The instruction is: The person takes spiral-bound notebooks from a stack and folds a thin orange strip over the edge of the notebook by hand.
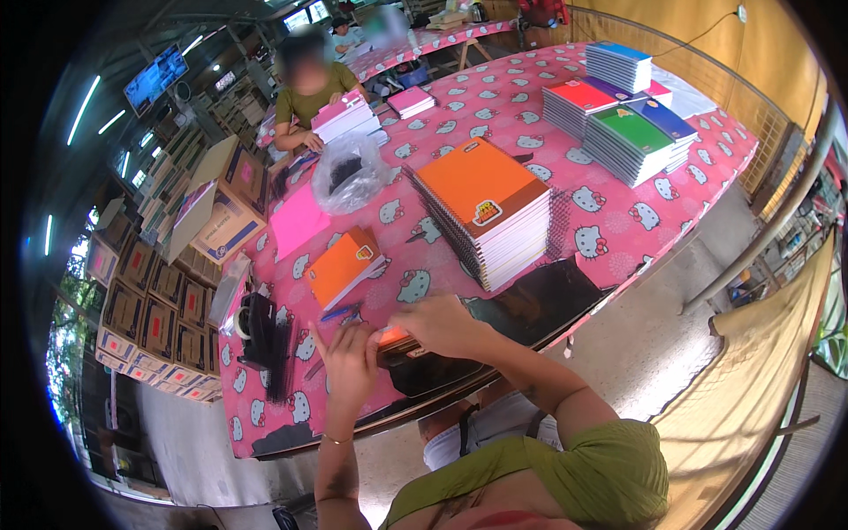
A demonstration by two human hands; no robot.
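Note:
An orange notebook (394,336) is tipped up near the table's front edge, largely covered by my hands. My right hand (446,329) is closed over its top right part. At its left edge, my left hand (352,358) has its fingers curled against it, with one finger pointing away to the left. Beyond them lies a blue pen (337,312), and farther off a small set of orange-covered notebooks (343,272). A tall stack of orange spiral notebooks (481,190) stands just past my right hand.
A black tape dispenser (256,329) and dark spiral coils (281,362) are on the left. A clear plastic bag (349,177) and pink sheet (300,221) lie farther back. Coloured notebook stacks (629,146) stand far right. Across the table, a person (314,102) handles notebooks. Cardboard boxes (234,199) stand left.

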